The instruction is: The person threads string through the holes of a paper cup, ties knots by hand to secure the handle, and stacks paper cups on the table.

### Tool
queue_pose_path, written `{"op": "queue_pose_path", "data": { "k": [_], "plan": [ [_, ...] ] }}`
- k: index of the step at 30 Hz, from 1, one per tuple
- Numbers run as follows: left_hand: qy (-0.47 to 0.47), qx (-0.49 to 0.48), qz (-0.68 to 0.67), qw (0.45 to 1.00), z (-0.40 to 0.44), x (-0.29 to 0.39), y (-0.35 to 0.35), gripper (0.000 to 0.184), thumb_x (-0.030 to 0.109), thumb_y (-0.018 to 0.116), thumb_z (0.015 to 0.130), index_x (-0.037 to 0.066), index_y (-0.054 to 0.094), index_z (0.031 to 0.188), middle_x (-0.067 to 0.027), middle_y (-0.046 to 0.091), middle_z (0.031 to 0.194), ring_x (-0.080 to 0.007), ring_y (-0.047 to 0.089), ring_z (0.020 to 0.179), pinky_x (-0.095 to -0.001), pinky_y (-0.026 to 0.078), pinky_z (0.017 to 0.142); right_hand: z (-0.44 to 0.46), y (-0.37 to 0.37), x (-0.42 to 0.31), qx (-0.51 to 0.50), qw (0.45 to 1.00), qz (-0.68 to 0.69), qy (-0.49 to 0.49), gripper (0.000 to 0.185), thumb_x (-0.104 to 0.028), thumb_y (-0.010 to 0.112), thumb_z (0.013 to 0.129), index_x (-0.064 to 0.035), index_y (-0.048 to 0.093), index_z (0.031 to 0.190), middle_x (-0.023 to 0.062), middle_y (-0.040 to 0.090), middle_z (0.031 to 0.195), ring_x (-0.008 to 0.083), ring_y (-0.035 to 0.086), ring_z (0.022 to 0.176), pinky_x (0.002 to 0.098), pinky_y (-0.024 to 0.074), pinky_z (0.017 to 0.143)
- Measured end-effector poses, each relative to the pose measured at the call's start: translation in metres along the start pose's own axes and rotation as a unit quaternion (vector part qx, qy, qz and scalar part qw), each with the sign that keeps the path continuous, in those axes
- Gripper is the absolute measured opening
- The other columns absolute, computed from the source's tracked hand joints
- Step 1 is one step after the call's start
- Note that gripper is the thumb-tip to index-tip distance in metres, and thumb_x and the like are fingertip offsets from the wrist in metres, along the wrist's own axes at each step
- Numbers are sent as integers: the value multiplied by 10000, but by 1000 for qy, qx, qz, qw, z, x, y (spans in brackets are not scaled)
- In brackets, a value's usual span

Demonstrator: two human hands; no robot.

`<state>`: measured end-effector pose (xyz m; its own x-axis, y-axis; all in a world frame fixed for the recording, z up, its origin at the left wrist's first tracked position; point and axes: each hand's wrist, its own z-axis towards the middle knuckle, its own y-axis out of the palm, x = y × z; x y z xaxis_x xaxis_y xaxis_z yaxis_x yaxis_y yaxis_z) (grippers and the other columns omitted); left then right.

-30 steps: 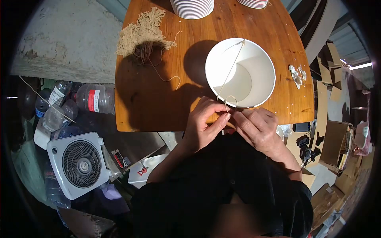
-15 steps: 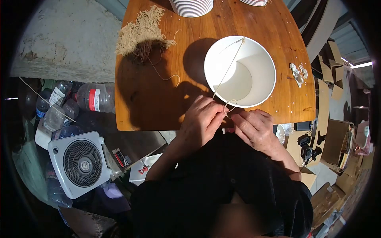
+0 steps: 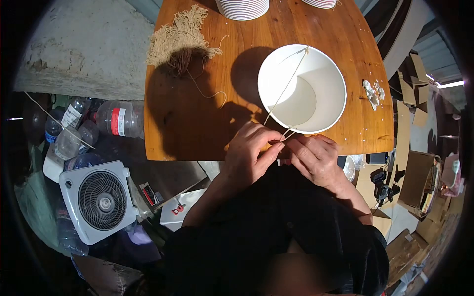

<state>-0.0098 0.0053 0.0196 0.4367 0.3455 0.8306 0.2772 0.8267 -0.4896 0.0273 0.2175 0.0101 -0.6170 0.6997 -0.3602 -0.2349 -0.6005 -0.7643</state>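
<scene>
A white paper bucket point(image 3: 332, 93) stands upright on the wooden table, its inside bare down to the bottom. One tan string point(image 3: 287, 81) is fixed at the bucket's far rim and stretches across the mouth to the near side. Just below the near rim, my left hand point(image 3: 254, 147) pinches this string between thumb and forefinger. My right hand point(image 3: 313, 157) is closed beside it, fingertips on the same string, where it forms a narrow loop between both hands. The exact crossing of the strands is partly hidden by my fingers.
On the wooden table point(image 3: 202, 140), a heap of tan strings point(image 3: 178, 37) lies at the far left. A stack of white buckets point(image 3: 243, 9) stands at the back; white crumpled scraps point(image 3: 371, 93) lie right. A fan point(image 3: 103, 201) and plastic bottles point(image 3: 121, 121) are left, cardboard boxes point(image 3: 417, 182) right.
The round loop of string between my hands has drawn narrower and flatter. My left thumb and fingers have shifted slightly to the right. The view has moved a little; the bucket stays put.
</scene>
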Motion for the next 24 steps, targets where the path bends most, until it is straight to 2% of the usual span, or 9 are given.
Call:
{"op": "queue_pose_path", "data": {
  "k": [5,10,13,15,16,18,21,22,24],
  "plan": [
    [26,22,24,999,-1,-5,5,167,60,767,857,34,687,1001,-101,683,906,-303,631,847,-407,508,734,1,2,0,3,1000,-10,4,329,-70,805,746,-36,722,1062,52,672,912,182,689,728,317,583,663],
    [66,64,78,993,-2,-7,9,211,21,783,826,43,682,1009,-80,677,903,-285,622,842,-398,506,734,3,2,-3,26,999,5,24,320,-21,793,767,-2,712,1075,50,663,826,182,667,637,316,552,581],
    [111,120,148,975,-1,-7,10,223,-3,810,788,60,701,972,-56,656,916,-263,610,848,-361,500,719,8,-12,-5,22,999,20,14,320,7,788,763,11,716,1075,48,662,798,187,661,621,311,541,573],
    [182,155,216,947,-1,-9,10,283,-13,827,738,73,704,979,-39,613,929,-250,586,855,-366,484,761,11,-15,0,78,996,44,-6,316,31,781,757,16,725,1067,49,661,783,194,653,612,318,523,554],
    [182,154,216,947,-1,-9,10,283,-13,827,738,73,704,979,-39,613,929,-250,586,855,-366,484,761,15,-19,2,98,994,46,-5,310,40,776,753,4,736,1059,56,652,777,205,639,610,332,505,547],
    [230,155,257,926,0,-9,7,345,-22,836,690,76,715,998,-35,587,956,-232,561,880,-383,466,815,29,-35,2,74,997,22,15,282,28,770,765,-11,744,1043,55,640,762,208,628,613,330,491,541],
    [287,182,294,893,-1,-20,11,314,60,802,738,61,749,1047,-38,572,953,-211,550,885,-385,453,822,49,-46,5,3,999,31,44,256,4,749,800,-59,755,1048,82,641,966,262,638,891,369,527,718],
    [290,182,294,892,0,-23,11,314,60,802,738,61,749,1047,-38,572,953,-211,550,885,-385,453,822,53,-47,9,-41,995,69,64,274,-15,753,795,-92,764,1058,107,617,1139,308,598,1052,420,524,856],
    [331,188,317,869,0,-28,11,283,87,769,761,57,769,1043,-37,585,981,-211,547,902,-384,451,835,63,-43,17,-59,993,91,37,285,-22,759,784,-100,766,1058,111,601,1194,320,584,1092,435,520,890]
  ]
}}
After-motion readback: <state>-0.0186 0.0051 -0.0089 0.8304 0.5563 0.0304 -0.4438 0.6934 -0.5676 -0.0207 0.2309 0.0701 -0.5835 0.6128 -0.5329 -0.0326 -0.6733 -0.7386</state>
